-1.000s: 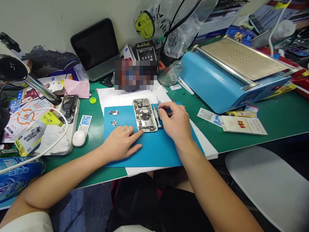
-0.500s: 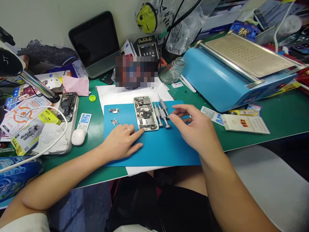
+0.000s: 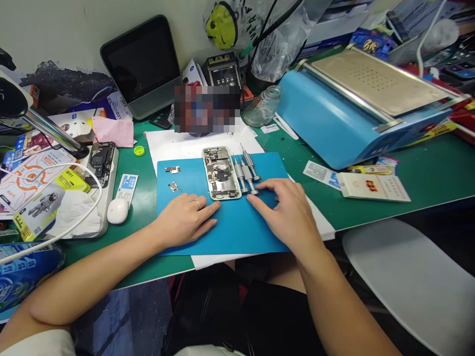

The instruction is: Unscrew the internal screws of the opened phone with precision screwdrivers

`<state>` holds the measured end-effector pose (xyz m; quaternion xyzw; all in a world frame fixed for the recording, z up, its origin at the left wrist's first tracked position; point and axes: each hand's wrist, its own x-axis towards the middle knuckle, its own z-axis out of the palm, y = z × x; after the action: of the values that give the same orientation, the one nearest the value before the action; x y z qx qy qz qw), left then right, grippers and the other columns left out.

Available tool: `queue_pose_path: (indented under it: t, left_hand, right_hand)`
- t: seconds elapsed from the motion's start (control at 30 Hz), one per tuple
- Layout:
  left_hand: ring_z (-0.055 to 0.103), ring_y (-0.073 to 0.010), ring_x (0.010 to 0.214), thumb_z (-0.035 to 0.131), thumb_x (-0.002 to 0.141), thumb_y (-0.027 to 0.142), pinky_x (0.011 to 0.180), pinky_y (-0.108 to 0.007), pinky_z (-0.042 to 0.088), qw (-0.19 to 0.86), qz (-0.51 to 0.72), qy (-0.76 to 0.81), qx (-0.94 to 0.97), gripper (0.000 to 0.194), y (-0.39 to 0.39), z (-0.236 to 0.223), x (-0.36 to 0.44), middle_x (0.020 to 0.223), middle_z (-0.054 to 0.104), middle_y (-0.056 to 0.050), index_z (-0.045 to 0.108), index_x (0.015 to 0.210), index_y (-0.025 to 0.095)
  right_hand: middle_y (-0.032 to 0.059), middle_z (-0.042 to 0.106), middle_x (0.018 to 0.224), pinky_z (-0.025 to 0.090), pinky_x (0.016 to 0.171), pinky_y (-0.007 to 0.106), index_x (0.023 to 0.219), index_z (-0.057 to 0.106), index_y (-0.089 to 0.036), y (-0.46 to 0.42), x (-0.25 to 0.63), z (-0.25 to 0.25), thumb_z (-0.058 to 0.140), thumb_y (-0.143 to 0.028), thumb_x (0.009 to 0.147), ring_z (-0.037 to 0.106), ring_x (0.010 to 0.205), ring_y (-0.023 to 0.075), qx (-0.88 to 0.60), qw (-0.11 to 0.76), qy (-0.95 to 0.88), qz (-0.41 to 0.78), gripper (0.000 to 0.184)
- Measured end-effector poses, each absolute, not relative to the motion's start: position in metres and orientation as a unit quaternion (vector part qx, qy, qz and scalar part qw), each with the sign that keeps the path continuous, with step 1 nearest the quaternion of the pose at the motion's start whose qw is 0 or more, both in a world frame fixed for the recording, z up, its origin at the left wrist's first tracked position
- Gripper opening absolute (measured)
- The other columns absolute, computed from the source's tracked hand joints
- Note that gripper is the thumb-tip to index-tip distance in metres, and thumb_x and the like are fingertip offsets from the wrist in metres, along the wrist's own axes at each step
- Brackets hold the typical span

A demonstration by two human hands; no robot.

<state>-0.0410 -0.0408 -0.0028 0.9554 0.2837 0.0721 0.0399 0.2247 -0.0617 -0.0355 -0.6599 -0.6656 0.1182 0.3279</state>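
Observation:
An opened phone point(image 3: 221, 173) lies on a blue mat point(image 3: 237, 227), its inner parts showing. My left hand point(image 3: 187, 217) rests flat on the mat, fingers stretched out, the forefinger's tip at the phone's lower edge. Several grey precision screwdrivers point(image 3: 246, 171) lie side by side just right of the phone. My right hand point(image 3: 287, 210) has its thumb and forefinger closed around the near end of one screwdriver, which still lies on the mat. Left of the phone are a small metal-covered part point(image 3: 172, 169) and a small bracket-like part point(image 3: 173, 186).
A blue machine with a metal plate point(image 3: 322, 118) stands at the right rear, a glass jar point(image 3: 263, 106) beside it. Behind the mat are a dark screen point(image 3: 143, 64) and a blurred-out area. Boxes, a white earbud case point(image 3: 118, 211) and a lamp stand point(image 3: 55, 131) crowd the left.
My right hand has come down and left onto the near end of a screwdriver, its thumb and forefinger drawing together. The left hand stays by the phone. The view has shifted slightly.

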Motion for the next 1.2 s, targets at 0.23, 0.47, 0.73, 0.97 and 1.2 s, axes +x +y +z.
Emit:
queue_pose_path:
  t: [0.23,0.47,0.73,0.97,1.2]
  left_hand:
    - [0.062,-0.0208,0.079,0.039,0.11,0.042,0.071,-0.034,0.046,0.029,0.067,0.287,0.955,0.039,-0.04,-0.002,-0.04,0.094,0.063,-0.007,0.064,0.125,0.016]
    - [0.062,-0.021,0.079,0.04,0.11,0.042,0.071,-0.034,0.047,0.031,0.071,0.285,0.955,0.04,-0.04,-0.004,-0.041,0.091,0.061,-0.007,0.064,0.128,0.016]
    - [0.061,-0.0206,0.076,0.038,0.11,0.041,0.069,-0.034,0.046,0.017,0.092,0.282,0.955,0.041,-0.039,-0.004,-0.041,0.09,0.062,-0.006,0.065,0.127,0.016]
    - [0.062,-0.0216,0.079,0.039,0.11,0.04,0.071,-0.035,0.046,0.028,0.092,0.279,0.956,0.04,-0.039,-0.004,-0.041,0.091,0.062,-0.007,0.064,0.128,0.015]
    - [0.061,-0.0212,0.077,0.04,0.11,0.04,0.07,-0.034,0.044,0.027,0.1,0.276,0.955,0.039,-0.038,-0.004,-0.041,0.09,0.062,-0.007,0.065,0.128,0.015]
  right_hand:
    - [0.0085,0.068,0.105,0.049,0.087,0.048,0.094,0.064,-0.025,-0.063,0.221,-0.037,0.062,-0.041,0.093,0.06,0.101,0.0312,-0.648,0.341,-0.676,0.082,0.016]
    - [0.009,0.069,0.108,0.05,0.089,0.049,0.094,0.064,-0.025,-0.066,0.22,-0.037,0.062,-0.039,0.092,0.061,0.104,0.0316,-0.646,0.345,-0.677,0.071,0.014]
    - [0.0092,0.073,0.103,0.055,0.083,0.045,0.098,0.063,-0.024,-0.071,0.217,-0.036,0.06,-0.035,0.095,0.067,0.098,0.0298,-0.639,0.363,-0.678,0.031,0.012]
    - [0.007,0.075,0.092,0.059,0.069,0.037,0.111,0.064,-0.024,-0.073,0.212,-0.035,0.06,-0.029,0.097,0.072,0.082,0.0245,-0.624,0.404,-0.669,-0.01,0.016]
    - [0.0084,0.075,0.097,0.061,0.078,0.039,0.118,0.064,-0.023,-0.07,0.212,-0.031,0.059,-0.026,0.099,0.072,0.087,0.0244,-0.595,0.41,-0.691,-0.03,0.02]
